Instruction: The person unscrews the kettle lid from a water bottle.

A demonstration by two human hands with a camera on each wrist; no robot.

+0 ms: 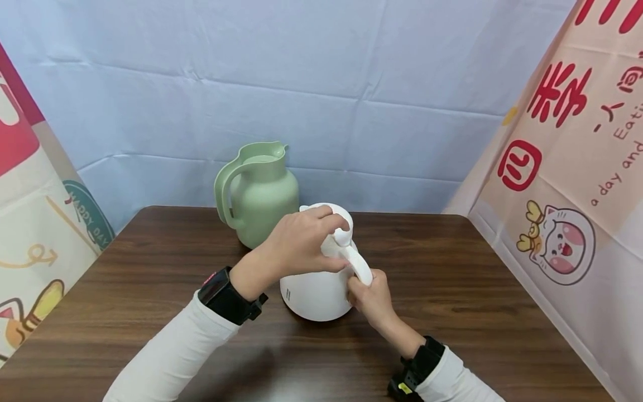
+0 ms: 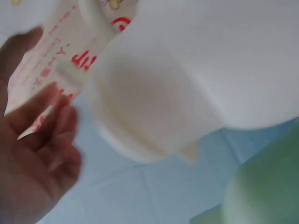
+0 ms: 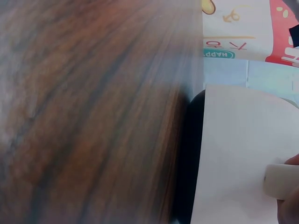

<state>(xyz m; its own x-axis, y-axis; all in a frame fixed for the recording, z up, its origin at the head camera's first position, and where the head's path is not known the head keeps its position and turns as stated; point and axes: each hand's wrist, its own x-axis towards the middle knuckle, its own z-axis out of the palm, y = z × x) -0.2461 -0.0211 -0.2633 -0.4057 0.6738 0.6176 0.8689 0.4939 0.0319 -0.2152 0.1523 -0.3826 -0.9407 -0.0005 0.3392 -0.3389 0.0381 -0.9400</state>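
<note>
A white thermal jug [image 1: 316, 296] with a dark base stands upright on the table, its handle [image 1: 359, 263] towards the person's right. The right hand [image 1: 374, 296] grips the lower part of that handle; in the right wrist view only a few fingers [image 3: 288, 210] show beside the handle's end. Over the jug's top is the left hand [image 1: 301, 237], thumb and fingers apart around the white knob-like piece [image 1: 344, 237] above the handle. The left wrist view has this hand [image 2: 37, 149] beside the jug's top [image 2: 140, 102], holding nothing, its fingers loosely bent.
Behind the white jug, to the left, stands a green jug [image 1: 266, 201] with its handle facing left. The brown wooden table [image 1: 427, 312] ends at a pale blue cloth backdrop [image 1: 321, 84]. Printed cloths hang at the left [image 1: 45, 212] and right [image 1: 567, 167].
</note>
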